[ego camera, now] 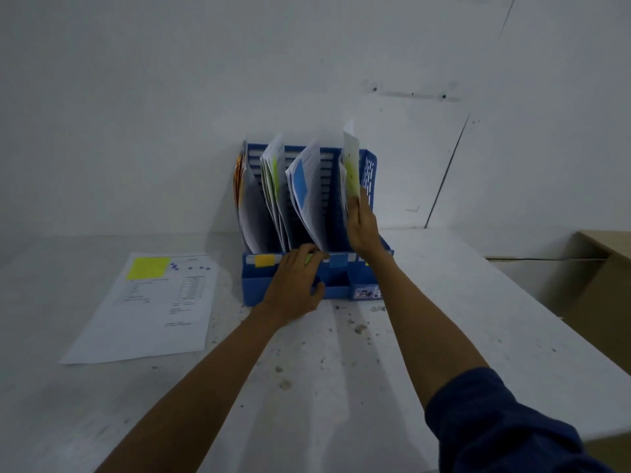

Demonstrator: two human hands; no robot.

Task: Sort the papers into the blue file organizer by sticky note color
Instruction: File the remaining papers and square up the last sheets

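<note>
The blue file organizer (370, 172) stands upright against the wall at the table's middle. Its slots hold papers with orange (238, 179), green (274, 175) and blue sticky notes (299, 184). My right hand (362, 227) grips a paper with a yellow-green sticky note (351, 172) in the rightmost slot. My left hand (295, 285) rests on the organizer's front edge, fingers over the label strip, next to a yellow label (264, 260). One more paper (146, 312) with a yellow sticky note (148, 268) lies flat on the table to the left.
The white table (341, 370) is dirty with specks near the organizer. A brown cardboard box (594, 285) sits beyond the table's right edge. A white wall stands right behind the organizer.
</note>
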